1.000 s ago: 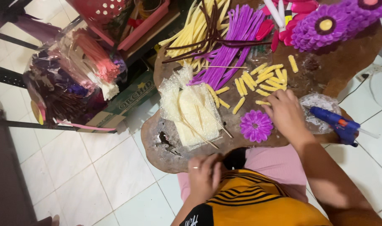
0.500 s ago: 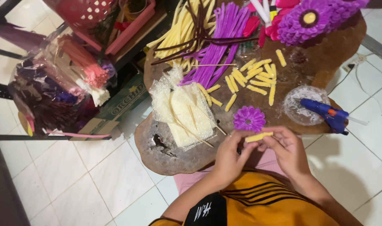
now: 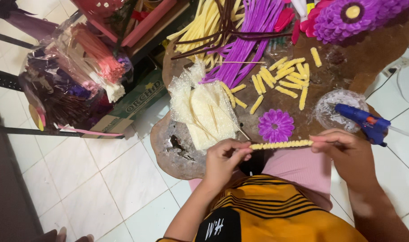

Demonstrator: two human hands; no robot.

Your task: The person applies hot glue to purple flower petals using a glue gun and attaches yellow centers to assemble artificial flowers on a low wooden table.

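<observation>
Both hands' fingers pinch yellow stick [image 3: 280,144] — ends.

Home craft corner, floor-level setup. White tiled floor [image 3: 110,179], low rough wooden slab table [image 3: 370,58] loaded with purple and yellow pipe cleaners [image 3: 245,31], finished purple flowers [image 3: 352,15], a blue glue gun [image 3: 363,122]. Plastic bags of craft supplies [image 3: 74,76] and a cardboard box [image 3: 132,105] alongside.
</observation>
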